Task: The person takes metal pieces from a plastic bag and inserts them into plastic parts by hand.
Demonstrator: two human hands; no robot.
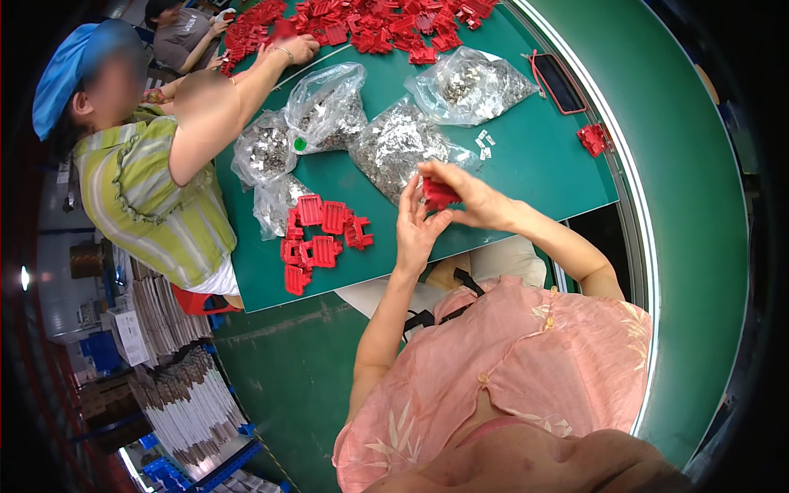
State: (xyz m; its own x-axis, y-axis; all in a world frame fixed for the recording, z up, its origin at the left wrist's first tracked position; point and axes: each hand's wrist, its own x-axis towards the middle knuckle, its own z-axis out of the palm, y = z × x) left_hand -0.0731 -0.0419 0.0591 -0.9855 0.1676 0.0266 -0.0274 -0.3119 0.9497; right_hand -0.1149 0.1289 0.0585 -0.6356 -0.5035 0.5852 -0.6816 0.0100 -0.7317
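Near the front edge of the green table, a red plastic part [440,194] is held up between my two hands. My right hand [481,200] curls its fingers over it from the right. My left hand [419,232] closes on its left side with thumb and fingers, which partly cover it. Just beyond lies a clear plastic bag of small metal pieces [394,148]. To the left of my hands sits a loose group of red plastic parts [325,251], slotted and box-like. Several small pale pieces [485,145] lie loose beyond my right hand.
More clear bags [468,86] of small pieces stand on the table [526,177]. A large red heap [370,26] fills the far end. A phone [559,84] and one red part [592,140] lie at the right edge. A co-worker [156,181] reaches across from the left; another person sits beyond.
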